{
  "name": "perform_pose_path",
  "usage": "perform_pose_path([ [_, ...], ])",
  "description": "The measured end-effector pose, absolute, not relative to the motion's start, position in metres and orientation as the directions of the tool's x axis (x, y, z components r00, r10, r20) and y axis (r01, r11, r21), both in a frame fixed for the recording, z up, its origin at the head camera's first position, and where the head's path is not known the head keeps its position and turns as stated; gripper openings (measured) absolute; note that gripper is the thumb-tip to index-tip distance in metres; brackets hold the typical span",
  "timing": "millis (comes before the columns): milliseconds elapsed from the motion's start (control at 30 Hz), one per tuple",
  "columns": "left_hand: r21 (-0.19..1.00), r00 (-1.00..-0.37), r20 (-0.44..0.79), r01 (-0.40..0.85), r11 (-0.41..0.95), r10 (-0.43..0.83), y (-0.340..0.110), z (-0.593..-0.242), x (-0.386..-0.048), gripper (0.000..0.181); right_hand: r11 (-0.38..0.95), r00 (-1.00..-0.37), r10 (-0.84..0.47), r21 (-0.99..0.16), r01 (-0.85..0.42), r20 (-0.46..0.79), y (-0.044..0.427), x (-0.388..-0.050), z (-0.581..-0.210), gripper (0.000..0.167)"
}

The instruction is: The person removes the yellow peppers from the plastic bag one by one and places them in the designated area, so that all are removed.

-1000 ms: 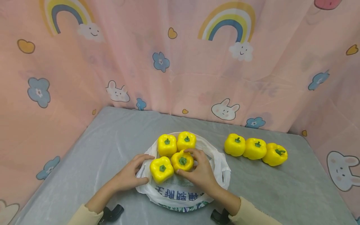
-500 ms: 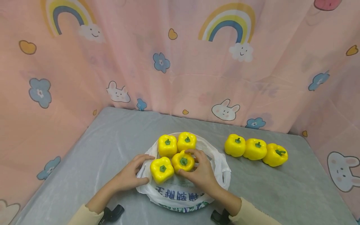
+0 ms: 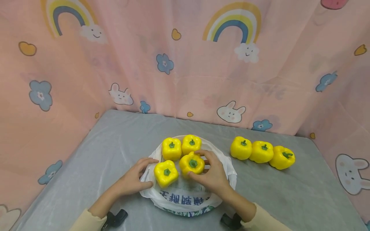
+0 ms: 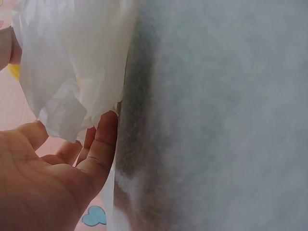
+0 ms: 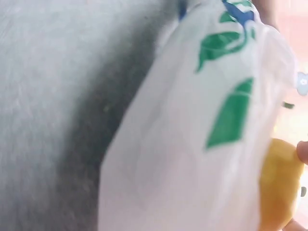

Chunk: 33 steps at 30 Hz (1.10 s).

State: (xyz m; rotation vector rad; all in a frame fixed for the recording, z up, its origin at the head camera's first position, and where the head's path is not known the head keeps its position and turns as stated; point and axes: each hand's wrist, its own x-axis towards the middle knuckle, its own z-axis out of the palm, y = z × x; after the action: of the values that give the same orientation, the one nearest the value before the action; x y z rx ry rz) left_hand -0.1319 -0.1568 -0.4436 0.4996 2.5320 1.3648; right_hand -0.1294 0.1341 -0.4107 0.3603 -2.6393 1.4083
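A white plastic bag (image 3: 185,208) with blue print lies spread round, with several yellow peppers on it. My right hand (image 3: 215,175) grips one pepper (image 3: 191,164) between thumb and fingers; in the right wrist view that pepper (image 5: 280,185) shows beyond the bag's side (image 5: 192,125). At the bag's left edge, my left hand (image 3: 131,179) rests with parted, relaxed fingers beside another pepper (image 3: 166,174). The left wrist view has the left hand (image 4: 57,173) touching the white plastic (image 4: 72,62). Two peppers (image 3: 171,149) (image 3: 191,144) sit at the back of the bag.
Three more yellow peppers (image 3: 241,148) (image 3: 261,152) (image 3: 282,157) stand in a row on the grey cloth (image 3: 289,195), right of the bag. A pink printed curtain (image 3: 190,93) hangs behind and at both sides.
My right hand and the pepper it grips have moved slightly right, away from the front-left pepper. The left hand has stayed at the bag's left edge.
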Motion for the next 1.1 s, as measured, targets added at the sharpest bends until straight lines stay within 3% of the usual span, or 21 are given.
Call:
perform_pose_path([
  [733, 0.832, -0.921, -0.055, 0.172, 0.527, 0.387, -0.158, -0.441, -0.133, 0.064, 0.563, -0.938, -0.025, -0.771, -0.298, 0.345, 0.181, -0.132, -0.390, 0.061],
  [1100, 0.831, -0.922, -0.063, 0.164, 0.532, 0.383, -0.157, -0.439, -0.132, 0.063, 0.627, -0.942, 0.100, -0.756, -0.190, 0.319, 0.212, -0.127, -0.384, 0.049],
])
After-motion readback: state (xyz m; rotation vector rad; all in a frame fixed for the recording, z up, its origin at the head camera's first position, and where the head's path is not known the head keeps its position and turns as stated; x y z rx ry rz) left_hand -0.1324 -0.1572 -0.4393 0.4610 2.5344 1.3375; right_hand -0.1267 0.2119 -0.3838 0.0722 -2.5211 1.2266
